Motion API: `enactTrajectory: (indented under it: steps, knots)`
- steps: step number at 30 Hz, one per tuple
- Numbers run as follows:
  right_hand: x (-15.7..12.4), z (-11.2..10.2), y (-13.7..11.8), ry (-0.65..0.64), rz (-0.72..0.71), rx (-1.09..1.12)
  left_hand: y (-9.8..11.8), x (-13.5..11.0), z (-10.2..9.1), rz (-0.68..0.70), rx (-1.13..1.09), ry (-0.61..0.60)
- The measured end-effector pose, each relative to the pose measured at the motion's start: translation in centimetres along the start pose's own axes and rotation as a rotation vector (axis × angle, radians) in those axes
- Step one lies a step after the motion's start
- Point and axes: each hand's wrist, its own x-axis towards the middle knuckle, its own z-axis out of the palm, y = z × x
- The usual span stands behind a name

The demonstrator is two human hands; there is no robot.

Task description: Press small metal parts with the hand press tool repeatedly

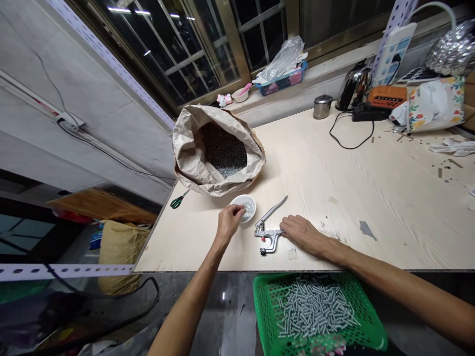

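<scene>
My left hand point(229, 220) reaches into a small white bowl point(253, 200) that holds small silvery metal pieces. Its fingertips are pinched together among them, and whatever they grip is too small to make out. To the right, hand-press snap pliers point(273, 236) lie on their side on the table, their upper lever point(273, 207) spread away from the frame. My right hand point(302, 232) rests on the table, its fingers curled over the end of the pliers' lower handle, which the hand mostly hides.
A large paper-lined sack point(189, 168) of small metal parts stands behind the bowl. Green-handled scissors point(178, 201) lie at the left edge. Below the table's front edge sits a green basket point(265, 316) of metal pins. A kettle point(354, 84) and steel cup point(322, 107) stand at the back.
</scene>
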Motion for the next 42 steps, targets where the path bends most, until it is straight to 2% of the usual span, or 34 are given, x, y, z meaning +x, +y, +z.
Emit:
enactTrajectory:
  steps: [4,7,10,15,23,25,27,30,32,37,42]
  knots:
    - [0.0,0.0,0.1,0.02,-0.041,-0.033,-0.2,-4.4,1.1,-0.152,-0.318,-0.132]
    - [-0.1,-0.2,0.0,0.075,-0.076,-0.06,-0.8,-6.7,2.7,-0.211,-0.392,-0.161]
    - [-0.3,-0.4,-0.2,0.143,-0.108,-0.099,-1.4,-7.7,3.8,-0.237,-0.393,-0.156]
    - [-0.5,-0.8,-0.7,0.19,-0.155,-0.182,-2.3,-8.2,4.4,-0.243,-0.339,-0.125]
    - [-0.4,-0.9,-0.9,0.197,-0.161,-0.187,-2.9,-8.2,4.7,-0.197,-0.223,-0.13]
    - [-0.4,-0.9,-0.8,0.187,-0.163,-0.178,-2.7,-7.6,4.4,-0.222,-0.204,-0.184]
    - [-0.4,-0.9,-0.8,0.164,-0.159,-0.174,-2.4,-6.9,4.0,-0.277,-0.209,-0.301]
    - [-0.4,-0.7,-0.8,0.119,-0.148,-0.16,-1.8,-6.0,3.3,-0.423,-0.256,-0.514]
    - [-0.4,-0.4,-0.9,0.086,-0.143,-0.138,-1.4,-5.7,3.1,-0.522,-0.27,-0.595]
    - [-0.9,-0.5,-1.1,-0.036,-0.069,-0.014,-1.1,-6.5,3.2,-0.662,-0.272,-0.636]
    - [-0.5,-2.4,0.9,-0.125,-0.042,0.151,-1.3,-7.4,3.3,-0.653,-0.272,-0.622]
